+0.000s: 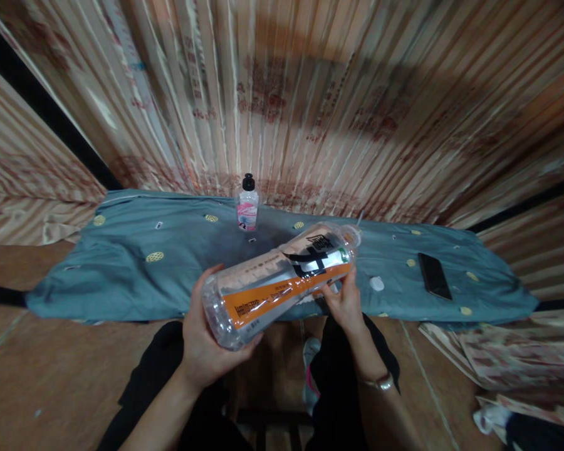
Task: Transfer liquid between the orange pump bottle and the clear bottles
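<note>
A large clear plastic bottle (pixel 282 282) with an orange and silver label lies tilted in the air between my hands, its neck up to the right. My left hand (pixel 207 341) is wrapped round its wide base. Near the neck end, my right hand (pixel 345 300) grips the bottle from below, fingers partly hidden behind it. A small bottle (pixel 247 210) with a black cap and pink label stands upright on the blue-green cloth (pixel 136 275), beyond the large bottle.
A black phone (pixel 433 276) lies on the cloth at the right, with a small white piece (pixel 376 284) to its left. Pleated patterned curtains (pixel 286 100) hang behind the cloth-covered surface. Dark bars (pixel 51 100) stand at the sides. Another person's foot (pixel 491 418) shows at lower right.
</note>
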